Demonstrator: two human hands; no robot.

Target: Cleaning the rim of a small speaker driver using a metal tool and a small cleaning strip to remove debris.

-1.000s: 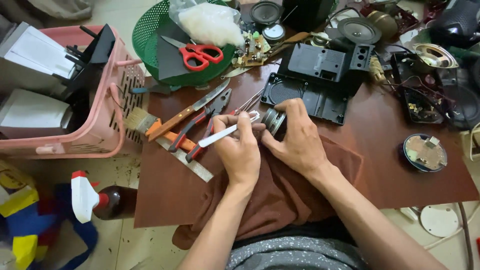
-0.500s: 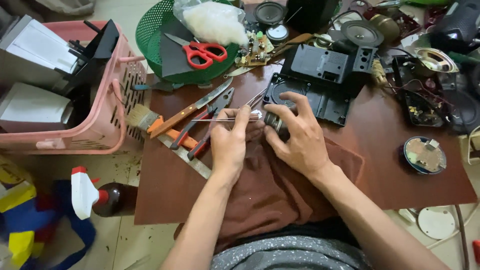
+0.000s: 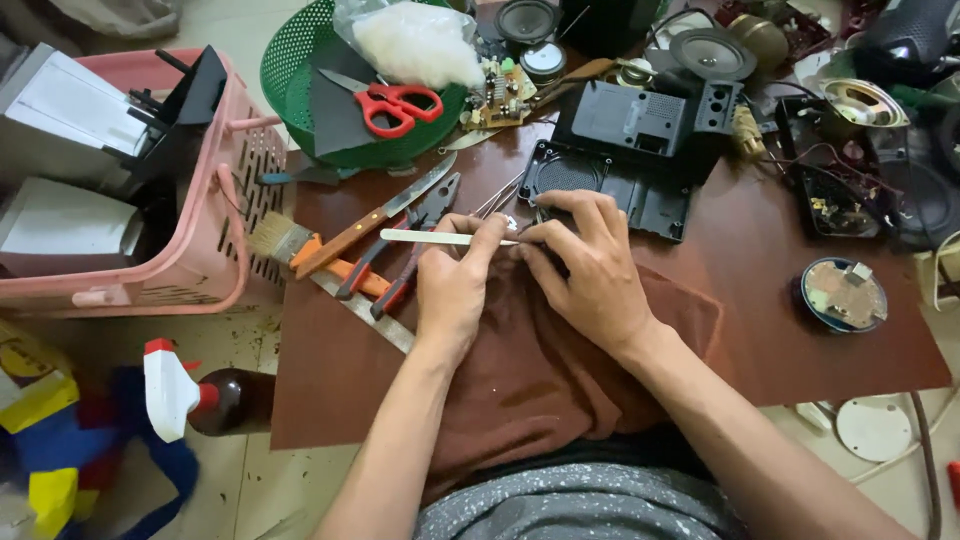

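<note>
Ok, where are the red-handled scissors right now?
In the head view, the red-handled scissors lie upper left of centre inside the green basket, on a dark sheet beside a clear bag of white stuffing, away from both hands.

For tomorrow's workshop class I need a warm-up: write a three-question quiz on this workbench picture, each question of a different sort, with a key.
1. True or false: the red-handled scissors lie in the green basket.
2. Multiple choice: the left hand holds
A. a paintbrush
B. a thin pale tool
C. a knife
3. Fill in: both hands work over a ____ cloth.

Key
1. True.
2. B; its fingers pinch the tool, whose tip points at the right hand.
3. Brown; it lies on the board.
</note>
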